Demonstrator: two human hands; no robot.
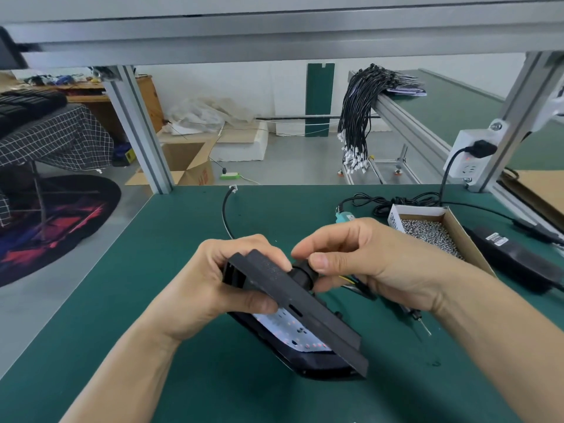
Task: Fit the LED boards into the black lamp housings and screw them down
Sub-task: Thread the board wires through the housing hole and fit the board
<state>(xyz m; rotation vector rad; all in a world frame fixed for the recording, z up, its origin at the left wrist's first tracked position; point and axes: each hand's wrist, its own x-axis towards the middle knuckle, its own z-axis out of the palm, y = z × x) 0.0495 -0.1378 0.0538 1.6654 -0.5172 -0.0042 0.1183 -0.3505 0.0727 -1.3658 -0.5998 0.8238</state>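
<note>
A black lamp housing (305, 312) is tilted on edge above the green bench, its lower corner near the mat. A white LED board (283, 326) with small red dots lies inside it, partly hidden by the housing's rim. My left hand (219, 288) grips the housing's upper left end, thumb across its side. My right hand (363, 264) pinches a round black fitting (303, 271) on the housing's top edge between thumb and fingers. Thin coloured wires (351, 279) run under my right palm.
An open cardboard box of silver screws (430, 233) sits right of my hands. An electric screwdriver (418, 319) lies beneath my right wrist, its black power supply (515, 261) farther right. A loose black cable (225, 215) lies on the green mat (152, 270). A bundle of black cables (360, 117) hangs behind.
</note>
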